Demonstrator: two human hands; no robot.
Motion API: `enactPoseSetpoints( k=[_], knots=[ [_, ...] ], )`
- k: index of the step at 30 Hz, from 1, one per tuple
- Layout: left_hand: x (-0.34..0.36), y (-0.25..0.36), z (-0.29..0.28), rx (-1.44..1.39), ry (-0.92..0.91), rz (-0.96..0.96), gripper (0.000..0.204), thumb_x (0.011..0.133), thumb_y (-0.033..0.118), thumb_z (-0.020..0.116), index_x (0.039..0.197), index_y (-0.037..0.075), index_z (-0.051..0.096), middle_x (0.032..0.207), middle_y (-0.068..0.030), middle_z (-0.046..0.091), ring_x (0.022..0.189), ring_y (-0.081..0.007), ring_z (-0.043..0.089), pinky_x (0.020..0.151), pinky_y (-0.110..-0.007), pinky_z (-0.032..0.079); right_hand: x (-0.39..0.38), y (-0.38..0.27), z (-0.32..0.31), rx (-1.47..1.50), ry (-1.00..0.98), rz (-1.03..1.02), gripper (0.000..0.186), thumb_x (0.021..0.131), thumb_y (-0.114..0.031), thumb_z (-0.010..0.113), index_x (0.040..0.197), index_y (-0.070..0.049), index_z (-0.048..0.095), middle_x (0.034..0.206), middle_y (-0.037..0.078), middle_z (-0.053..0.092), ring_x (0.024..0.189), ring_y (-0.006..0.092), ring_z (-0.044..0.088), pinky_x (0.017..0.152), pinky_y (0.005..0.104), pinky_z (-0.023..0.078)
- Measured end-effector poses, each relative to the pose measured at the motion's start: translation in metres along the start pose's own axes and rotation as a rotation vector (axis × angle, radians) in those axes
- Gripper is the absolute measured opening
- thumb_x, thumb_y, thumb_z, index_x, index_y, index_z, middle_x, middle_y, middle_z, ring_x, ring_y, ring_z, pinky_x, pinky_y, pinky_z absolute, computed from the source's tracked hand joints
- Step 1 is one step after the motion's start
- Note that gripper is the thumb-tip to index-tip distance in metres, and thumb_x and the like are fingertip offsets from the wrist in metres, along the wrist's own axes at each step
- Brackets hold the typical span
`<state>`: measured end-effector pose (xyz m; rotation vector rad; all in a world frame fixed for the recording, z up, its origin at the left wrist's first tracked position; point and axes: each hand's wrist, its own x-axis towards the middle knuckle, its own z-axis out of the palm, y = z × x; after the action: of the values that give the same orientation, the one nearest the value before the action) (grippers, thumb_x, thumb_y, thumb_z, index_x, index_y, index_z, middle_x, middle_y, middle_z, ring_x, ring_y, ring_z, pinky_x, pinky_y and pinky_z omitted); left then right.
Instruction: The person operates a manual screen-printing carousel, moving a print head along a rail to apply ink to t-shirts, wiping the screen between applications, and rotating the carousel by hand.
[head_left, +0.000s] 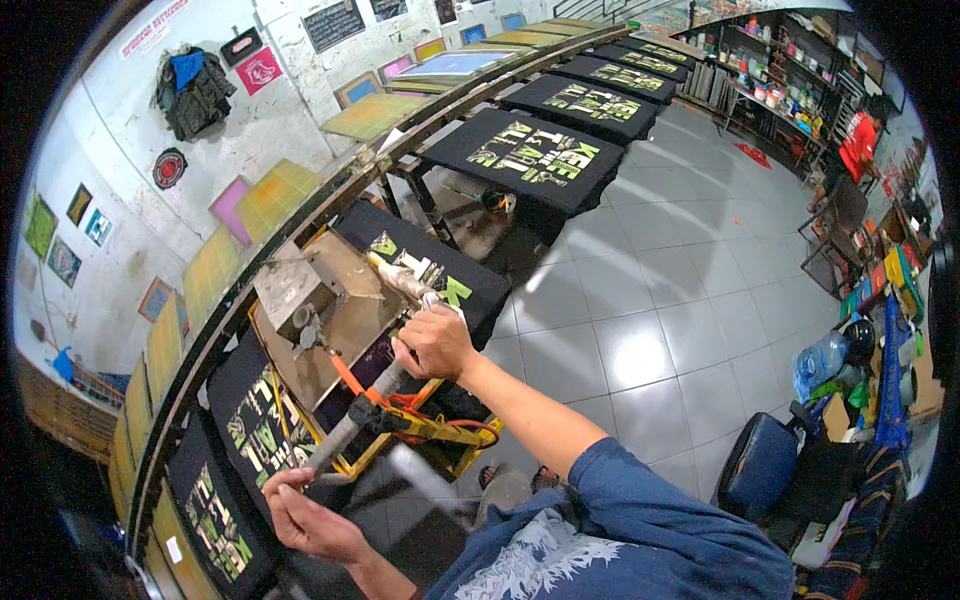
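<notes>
My right hand [437,342] is closed around the far part of a grey padded handlebar [345,440]. This bar belongs to a box-shaped metal heater unit [345,285] in a yellow frame [448,430]. Near the bar's close end is my left hand [315,520], its fingers loosely bent and not wrapped around the bar; whether a fingertip touches it, I cannot tell. Orange hoses [350,372] run by the bar. The unit sits over the row of printed black T-shirts, between one shirt [265,415] on the near side and another partly covered shirt [470,270] beyond.
More printed black shirts [530,155] lie along the long table, its dark rail [340,195] running beside them. Printing screens [280,200] lean by the wall. To the right are a dark blue chair [760,460], a water jug [822,362], crowded shelves and a person in red [858,145].
</notes>
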<state>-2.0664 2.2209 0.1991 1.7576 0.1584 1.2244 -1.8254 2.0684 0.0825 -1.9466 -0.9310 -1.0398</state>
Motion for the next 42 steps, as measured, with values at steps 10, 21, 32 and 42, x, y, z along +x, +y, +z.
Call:
enactPoseSetpoints(
  k=[10,21,32,42],
  knots=[
    [0.021,-0.158,-0.040,0.612,-0.308,-0.073,0.033,0.107,0.023,0.055,0.112,-0.002,0.076,0.103,-0.0166,0.078,0.091,-0.0268,0.072,0.085,-0.038,0.053,-0.001,0.004,-0.001,-0.018,-0.032,-0.103,0.037,0.090,-0.037,0.071,0.065,-0.013,0.058,0.066,0.003,0.056,0.068,0.0231,0.061,0.069,0.0382,0.048],
    [0.004,-0.168,-0.033,0.519,0.071,0.004,0.029,0.098,0.017,0.061,0.081,-0.002,0.074,0.064,-0.0153,0.066,0.057,-0.0279,0.063,0.056,-0.038,0.047,0.006,-0.007,-0.006,-0.066,-0.083,-0.023,0.029,0.084,-0.024,0.070,0.062,-0.013,0.054,0.066,0.004,0.056,0.065,0.0234,0.059,0.062,0.0383,0.042],
    [0.001,-0.170,-0.041,0.500,0.003,0.017,0.033,0.101,0.018,0.060,0.079,-0.004,0.071,0.070,-0.0138,0.071,0.058,-0.0220,0.067,0.059,-0.034,0.052,0.007,-0.010,-0.004,-0.091,-0.130,0.010,0.022,0.081,-0.018,0.067,0.064,-0.012,0.055,0.065,0.005,0.053,0.064,0.0253,0.056,0.063,0.0402,0.041],
    [-0.001,-0.169,-0.038,0.431,0.019,0.062,0.026,0.095,0.011,0.060,0.072,0.003,0.069,0.065,-0.0115,0.063,0.057,-0.0290,0.058,0.055,-0.040,0.043,0.007,-0.011,-0.006,-0.128,-0.162,0.007,0.022,0.081,-0.017,0.064,0.064,-0.010,0.052,0.067,0.007,0.053,0.064,0.0260,0.055,0.063,0.0406,0.041]
  ],
)
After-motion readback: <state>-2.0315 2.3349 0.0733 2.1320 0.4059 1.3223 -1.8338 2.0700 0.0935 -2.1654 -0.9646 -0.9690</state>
